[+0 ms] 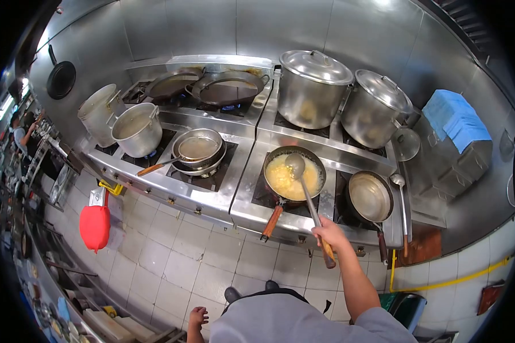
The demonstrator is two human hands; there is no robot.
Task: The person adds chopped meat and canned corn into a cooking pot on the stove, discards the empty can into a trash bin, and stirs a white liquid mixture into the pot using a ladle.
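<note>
My right hand (329,233) is wrapped around the long handle of a metal ladle (296,165). The ladle's bowl rests in a frying pan (274,188) of pale yellow, bubbling liquid with lumps gathered on its left side. That pan sits on a front burner, its wooden handle sticking out towards me. Low beside my body hangs my left hand (198,316), loosely curled with fingers slightly apart and nothing visible in it. Right of the yellow liquid stands a second pan (370,198) holding a thin, cloudy liquid.
Two large lidded stockpots (315,91) stand behind. Leftward on the stove (212,197) are open pots (136,131), wide pans (228,88) over blue flame, and a strainer (197,147) over a bowl. Another ladle (399,180) lies at right. Blue cloths (458,120) drape metal containers. Other people are far left.
</note>
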